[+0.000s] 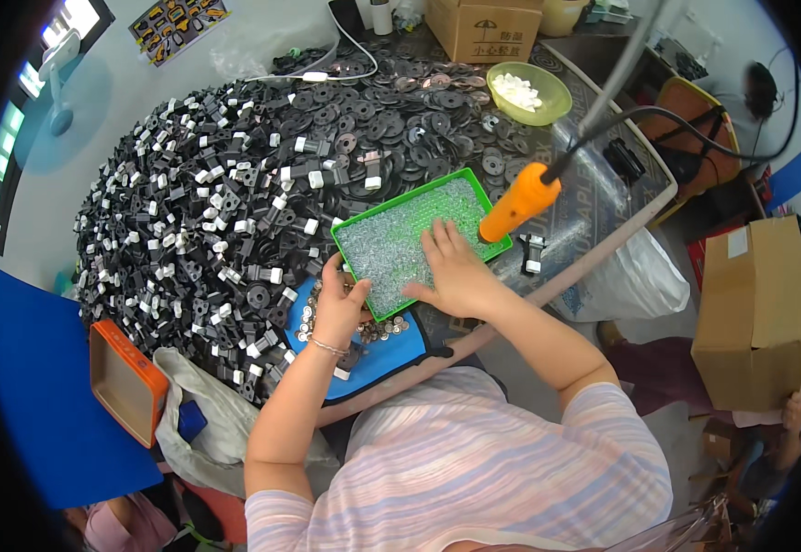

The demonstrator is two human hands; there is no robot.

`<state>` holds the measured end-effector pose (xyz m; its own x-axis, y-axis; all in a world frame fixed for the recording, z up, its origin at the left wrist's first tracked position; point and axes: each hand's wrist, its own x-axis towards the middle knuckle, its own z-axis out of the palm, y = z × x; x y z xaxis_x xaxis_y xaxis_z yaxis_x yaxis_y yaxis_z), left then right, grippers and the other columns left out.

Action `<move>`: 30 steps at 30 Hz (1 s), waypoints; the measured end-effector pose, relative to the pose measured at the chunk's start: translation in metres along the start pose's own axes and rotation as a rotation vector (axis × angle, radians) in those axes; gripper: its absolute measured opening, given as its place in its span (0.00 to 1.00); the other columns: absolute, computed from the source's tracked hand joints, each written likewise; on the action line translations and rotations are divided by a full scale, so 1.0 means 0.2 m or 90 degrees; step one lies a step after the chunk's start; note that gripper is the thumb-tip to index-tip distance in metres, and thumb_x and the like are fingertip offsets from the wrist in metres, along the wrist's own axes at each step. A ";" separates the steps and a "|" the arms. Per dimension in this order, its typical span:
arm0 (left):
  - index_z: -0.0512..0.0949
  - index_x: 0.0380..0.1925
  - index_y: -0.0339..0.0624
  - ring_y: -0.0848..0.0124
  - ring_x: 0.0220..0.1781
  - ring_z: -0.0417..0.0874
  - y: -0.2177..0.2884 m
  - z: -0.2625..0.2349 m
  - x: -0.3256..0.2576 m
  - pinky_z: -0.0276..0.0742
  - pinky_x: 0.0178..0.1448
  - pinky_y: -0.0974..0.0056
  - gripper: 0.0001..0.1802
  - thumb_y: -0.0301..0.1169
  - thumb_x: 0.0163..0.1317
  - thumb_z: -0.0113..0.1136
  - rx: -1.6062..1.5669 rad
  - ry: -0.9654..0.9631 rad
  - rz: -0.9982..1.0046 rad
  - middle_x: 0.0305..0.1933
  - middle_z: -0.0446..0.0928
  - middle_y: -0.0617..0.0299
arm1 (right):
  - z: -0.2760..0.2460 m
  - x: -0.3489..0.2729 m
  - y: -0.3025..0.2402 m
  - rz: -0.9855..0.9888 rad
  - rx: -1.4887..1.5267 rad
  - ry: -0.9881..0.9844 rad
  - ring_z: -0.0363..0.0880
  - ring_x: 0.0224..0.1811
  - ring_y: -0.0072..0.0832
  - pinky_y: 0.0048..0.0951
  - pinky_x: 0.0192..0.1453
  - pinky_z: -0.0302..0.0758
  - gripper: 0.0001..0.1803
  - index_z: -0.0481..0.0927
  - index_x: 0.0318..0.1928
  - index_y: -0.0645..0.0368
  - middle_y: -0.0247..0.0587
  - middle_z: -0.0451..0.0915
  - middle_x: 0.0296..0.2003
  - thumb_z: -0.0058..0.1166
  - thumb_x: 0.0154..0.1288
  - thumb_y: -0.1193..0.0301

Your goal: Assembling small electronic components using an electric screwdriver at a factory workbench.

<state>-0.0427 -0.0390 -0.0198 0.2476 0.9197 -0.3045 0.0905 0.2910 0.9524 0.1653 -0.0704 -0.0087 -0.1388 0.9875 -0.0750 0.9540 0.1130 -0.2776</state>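
Note:
A shallow green tray (474, 182) lies tilted across the table in front of me. Many tiny silvery pieces (373, 244), apparently screws, cover its bottom, thinner toward the right, where green shows through. My left hand (334, 308) grips the tray at its near left corner. Inside the tray my right hand (456, 276) rests with fingers spread over the pieces. Just past the tray's right end hangs an orange electric screwdriver (520, 201), tip down. Under the tray's near side is a blue mat (391, 352) with small round metal parts (387, 328).
Black-and-white plastic assemblies (207, 212) heap up at left, black discs (391, 115) behind. A yellow-green bowl (557, 97) holds white pieces. One assembly (533, 255) lies right of the tray. An orange box (129, 382) stands at left; cartons (755, 313) are at right.

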 end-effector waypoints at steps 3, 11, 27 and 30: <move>0.48 0.64 0.40 0.69 0.36 0.79 0.02 0.00 -0.02 0.82 0.30 0.66 0.33 0.24 0.62 0.51 0.010 -0.002 -0.003 0.40 0.72 0.56 | 0.01 0.00 0.10 0.050 0.062 0.038 0.47 0.69 0.56 0.45 0.71 0.48 0.54 0.51 0.64 0.77 0.68 0.50 0.65 0.44 0.58 0.37; 0.48 0.63 0.40 0.66 0.40 0.79 0.03 0.01 -0.03 0.83 0.32 0.64 0.33 0.23 0.61 0.52 0.009 0.005 0.003 0.43 0.71 0.53 | -0.01 -0.03 0.00 -0.032 0.051 0.016 0.49 0.68 0.56 0.46 0.71 0.50 0.50 0.54 0.62 0.76 0.68 0.53 0.63 0.47 0.58 0.40; 0.47 0.63 0.40 0.63 0.41 0.80 -0.01 -0.05 -0.02 0.84 0.31 0.63 0.33 0.20 0.61 0.49 0.040 0.013 -0.026 0.48 0.70 0.50 | -0.21 -0.17 0.22 -0.232 0.101 0.833 0.74 0.37 0.37 0.29 0.41 0.73 0.21 0.76 0.39 0.57 0.39 0.74 0.37 0.69 0.41 0.76; 0.46 0.63 0.41 0.63 0.41 0.80 -0.01 -0.05 -0.03 0.84 0.31 0.63 0.33 0.21 0.61 0.50 0.014 0.001 -0.023 0.47 0.70 0.50 | -0.27 -0.07 0.20 -0.090 0.458 0.721 0.70 0.44 0.31 0.29 0.47 0.69 0.35 0.70 0.48 0.56 0.39 0.69 0.45 0.74 0.37 0.71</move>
<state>-0.0533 -0.0416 -0.0190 0.2419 0.9092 -0.3389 0.1206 0.3184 0.9403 0.2205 -0.0729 0.0329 0.4039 0.5589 0.7242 0.5516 0.4828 -0.6802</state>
